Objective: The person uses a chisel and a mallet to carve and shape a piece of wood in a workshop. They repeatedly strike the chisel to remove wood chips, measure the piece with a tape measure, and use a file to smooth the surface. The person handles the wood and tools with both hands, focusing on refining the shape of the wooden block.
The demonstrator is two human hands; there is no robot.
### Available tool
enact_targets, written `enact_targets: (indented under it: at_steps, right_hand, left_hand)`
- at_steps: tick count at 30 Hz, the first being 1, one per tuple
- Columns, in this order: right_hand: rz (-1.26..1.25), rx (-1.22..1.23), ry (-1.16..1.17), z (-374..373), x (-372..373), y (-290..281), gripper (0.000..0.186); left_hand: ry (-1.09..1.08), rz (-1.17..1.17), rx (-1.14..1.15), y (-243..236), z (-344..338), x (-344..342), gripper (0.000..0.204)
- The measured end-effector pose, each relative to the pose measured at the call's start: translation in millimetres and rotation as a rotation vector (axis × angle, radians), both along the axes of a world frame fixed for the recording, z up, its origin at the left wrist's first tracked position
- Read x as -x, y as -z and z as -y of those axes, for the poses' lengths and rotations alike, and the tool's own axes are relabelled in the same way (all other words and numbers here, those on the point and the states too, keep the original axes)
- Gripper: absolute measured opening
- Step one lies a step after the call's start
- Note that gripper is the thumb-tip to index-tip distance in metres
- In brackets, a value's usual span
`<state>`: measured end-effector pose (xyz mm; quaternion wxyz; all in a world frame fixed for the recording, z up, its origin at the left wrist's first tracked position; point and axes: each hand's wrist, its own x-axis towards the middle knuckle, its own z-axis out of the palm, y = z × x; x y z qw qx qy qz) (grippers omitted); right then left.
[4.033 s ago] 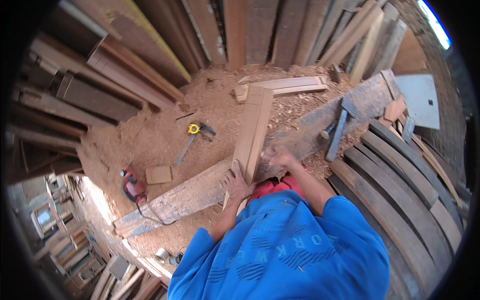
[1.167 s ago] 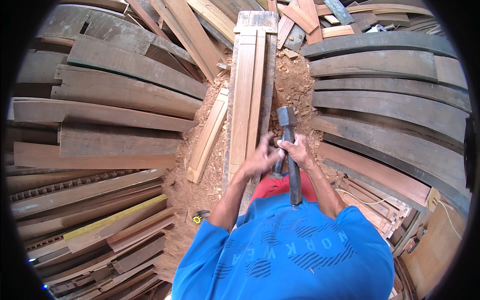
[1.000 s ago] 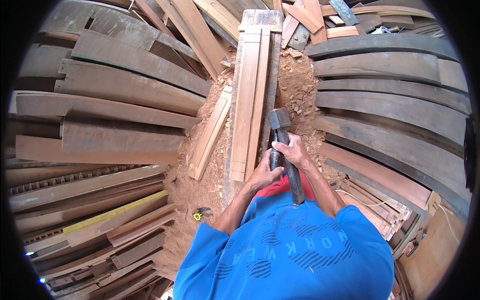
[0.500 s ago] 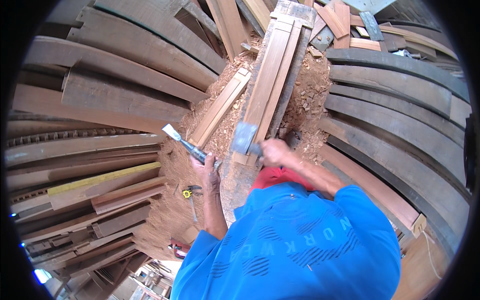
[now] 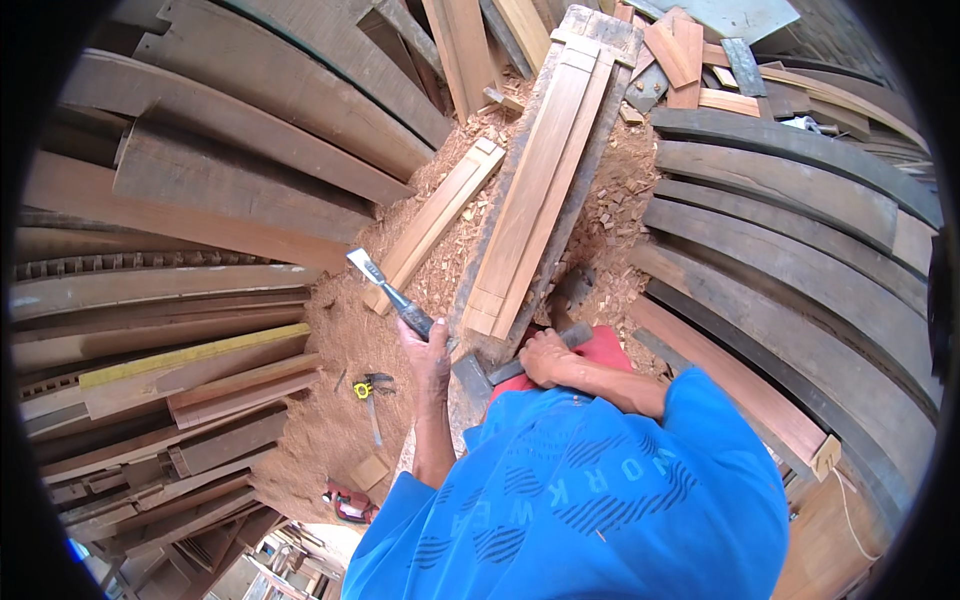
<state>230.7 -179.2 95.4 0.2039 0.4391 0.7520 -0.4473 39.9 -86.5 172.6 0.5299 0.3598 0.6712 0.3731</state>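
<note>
Your left hand [image 5: 428, 350] curls fingers round the chisel [image 5: 393, 298], left of centre — your right hand [image 5: 547, 358], lower centre, fingers clenched round the hammer [image 5: 473, 384]

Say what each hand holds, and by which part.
Left hand: chisel, by the handle, blade clear of the fingers. Right hand: hammer, by the handle, between head and butt.

Pale lettering [image 5: 564, 487] across blue shirt [image 5: 640, 545]
</note>
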Motion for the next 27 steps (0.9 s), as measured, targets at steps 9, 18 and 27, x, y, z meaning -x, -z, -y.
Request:
enact_targets:
  at_steps: [9,18,27]
  right_hand:
    - [-0.912,-0.084,1.347,-117,-79,-49,0.063]
    - [-0.539,-0.147,1.648,-168,-195,-39,0.032]
    - [0.005,-0.517,1.268,-265,-303,45,0.030]
  left_hand:
    - [0.816,-0.554,-0.188,-9,-11,-117,0.077]
    - [0.683,-0.850,-0.671,71,-80,-143,0.065]
    - [0.744,-0.929,-0.329,170,-95,-125,0.049]
